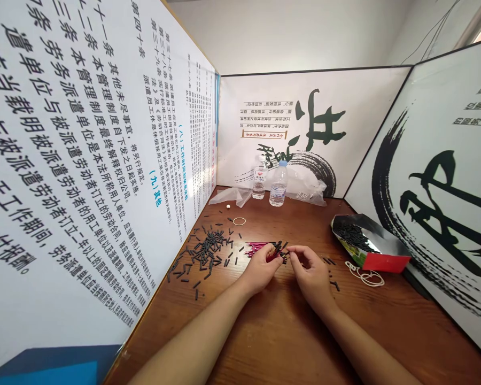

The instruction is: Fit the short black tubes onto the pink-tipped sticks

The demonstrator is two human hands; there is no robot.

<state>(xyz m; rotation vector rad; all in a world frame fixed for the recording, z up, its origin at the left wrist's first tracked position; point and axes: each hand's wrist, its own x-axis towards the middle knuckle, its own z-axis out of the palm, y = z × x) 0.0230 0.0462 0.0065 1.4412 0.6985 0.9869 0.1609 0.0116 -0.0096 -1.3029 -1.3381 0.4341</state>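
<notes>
My left hand [264, 269] is closed around a few thin sticks with dark ends [279, 248]. Just beyond it, a bunch of thin pink sticks [255, 247] lies on the wooden table, partly covered by the hand. My right hand [310, 272] has its thumb and forefinger pinched together beside those dark ends; whatever is between the fingertips is too small to make out. To the left spreads a loose pile of short black tubes [210, 246]. Several more short black tubes [334, 285] lie to the right of my right hand.
An open box [386, 262] filled with black pieces stands at the right, with pale rubber bands [366, 275] before it. At the back are two water bottles [278, 187] and clear plastic bags [308, 187]. Another band [239, 221] lies mid-table. Printed panels [280, 117] enclose three sides.
</notes>
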